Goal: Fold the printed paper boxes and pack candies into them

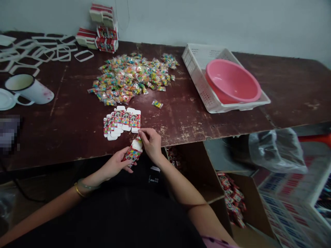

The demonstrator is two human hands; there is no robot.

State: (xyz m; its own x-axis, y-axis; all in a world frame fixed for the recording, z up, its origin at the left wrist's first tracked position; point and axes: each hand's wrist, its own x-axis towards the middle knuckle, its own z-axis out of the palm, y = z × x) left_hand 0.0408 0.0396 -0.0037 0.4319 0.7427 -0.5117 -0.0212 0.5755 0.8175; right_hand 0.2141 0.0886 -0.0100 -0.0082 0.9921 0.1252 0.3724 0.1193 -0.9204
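Observation:
My left hand (119, 163) is wrapped round a small red printed candy box (132, 154), tilted, with its white top flap raised. At the box's mouth, my right hand (152, 143) pinches a small candy packet (139, 137), mostly hidden by the fingers. Just beyond the hands, several flat printed boxes (125, 119) lie overlapped in a fan on the table (186, 124). Behind them spreads a large pile of clear packets of colourful candy (131, 77). One loose candy packet (157, 103) lies apart, in front of the pile.
A white plastic basket (198, 79) holds a pink basin (232, 81). To the left are an enamel mug (33, 89), its lid (6, 100) and white paper bands (54, 50). Bundled boxes (106, 38) stand by the wall. Below the table edge, a carton (254, 196) contains red packs.

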